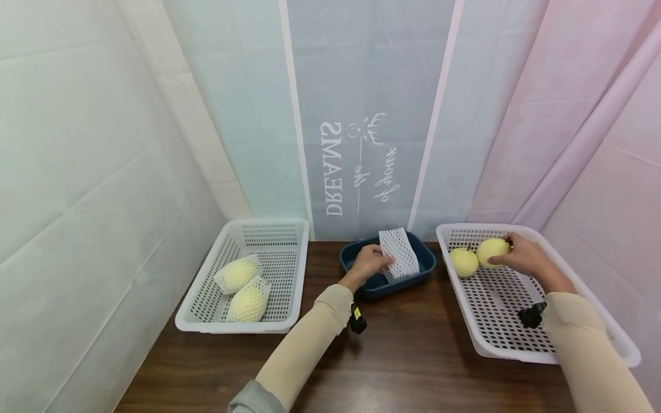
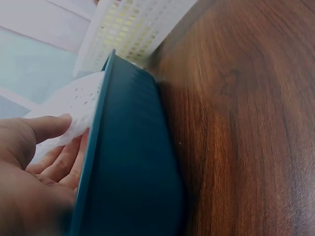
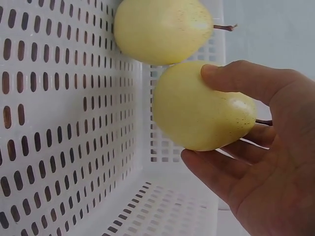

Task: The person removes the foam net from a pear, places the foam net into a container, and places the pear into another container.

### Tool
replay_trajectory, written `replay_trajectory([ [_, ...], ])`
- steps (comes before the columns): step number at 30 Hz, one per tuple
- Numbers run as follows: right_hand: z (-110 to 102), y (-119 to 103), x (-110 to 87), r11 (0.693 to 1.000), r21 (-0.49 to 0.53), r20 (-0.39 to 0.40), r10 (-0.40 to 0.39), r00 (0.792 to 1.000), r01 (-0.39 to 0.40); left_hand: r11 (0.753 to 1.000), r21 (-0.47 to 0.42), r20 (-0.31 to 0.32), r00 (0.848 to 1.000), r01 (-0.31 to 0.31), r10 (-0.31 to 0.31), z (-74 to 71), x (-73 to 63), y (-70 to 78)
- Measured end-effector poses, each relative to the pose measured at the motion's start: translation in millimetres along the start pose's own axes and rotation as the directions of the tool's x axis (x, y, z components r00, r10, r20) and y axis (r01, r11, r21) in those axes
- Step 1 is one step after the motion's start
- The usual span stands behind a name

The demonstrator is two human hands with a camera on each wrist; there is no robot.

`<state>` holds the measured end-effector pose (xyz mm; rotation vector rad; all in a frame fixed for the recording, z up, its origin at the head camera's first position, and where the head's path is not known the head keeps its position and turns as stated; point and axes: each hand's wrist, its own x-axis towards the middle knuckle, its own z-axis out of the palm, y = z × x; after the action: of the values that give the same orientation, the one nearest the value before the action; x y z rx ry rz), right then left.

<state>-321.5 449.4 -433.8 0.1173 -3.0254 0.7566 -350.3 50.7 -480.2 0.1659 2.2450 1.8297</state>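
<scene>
My left hand (image 1: 369, 262) is at the dark blue tray (image 1: 395, 287) and pinches a white foam net sleeve (image 1: 400, 255) between thumb and fingers. In the left wrist view the thumb lies over the foam net (image 2: 81, 101), with the other fingers beneath it, partly hidden by the tray's wall (image 2: 130, 147). Over in the right white basket (image 1: 477, 335), my right hand (image 1: 529, 259) grips a pale yellow pear (image 3: 197, 110) near its stem end, thumb on one side and fingers on the other. A second pear (image 3: 162, 29) lies against it, stem showing.
At the left stands another white basket (image 1: 237, 327) holding two pears (image 1: 248, 303) in foam nets. The baskets and tray stand on a dark wooden table (image 1: 392, 355). A printed curtain (image 1: 366, 69) hangs close behind, with pale cloth walls at both sides.
</scene>
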Motion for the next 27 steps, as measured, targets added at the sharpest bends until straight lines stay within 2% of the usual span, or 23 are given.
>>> replay_trajectory([
  [9, 8.7, 5.4, -1.5, 1.0, -0.009, 0.041, 0.024, 0.999, -0.023, 0.986, 0.161, -0.021, 0.999, 0.037, -0.034, 6.1, 5.9, -3.6],
  [16, 9.9, 9.5, -3.2, 0.999, -0.023, 0.103, 0.035, 0.994, -0.033, 0.945, 0.323, -0.029, 0.998, 0.061, -0.054, 8.3, 9.2, -3.8],
  [27, 12.8, 7.5, -3.4, 0.999, -0.005, 0.139, 0.045, 0.989, -0.045, 0.922, 0.38, -0.04, 0.997, 0.073, -0.062, 6.2, 4.4, -3.7],
])
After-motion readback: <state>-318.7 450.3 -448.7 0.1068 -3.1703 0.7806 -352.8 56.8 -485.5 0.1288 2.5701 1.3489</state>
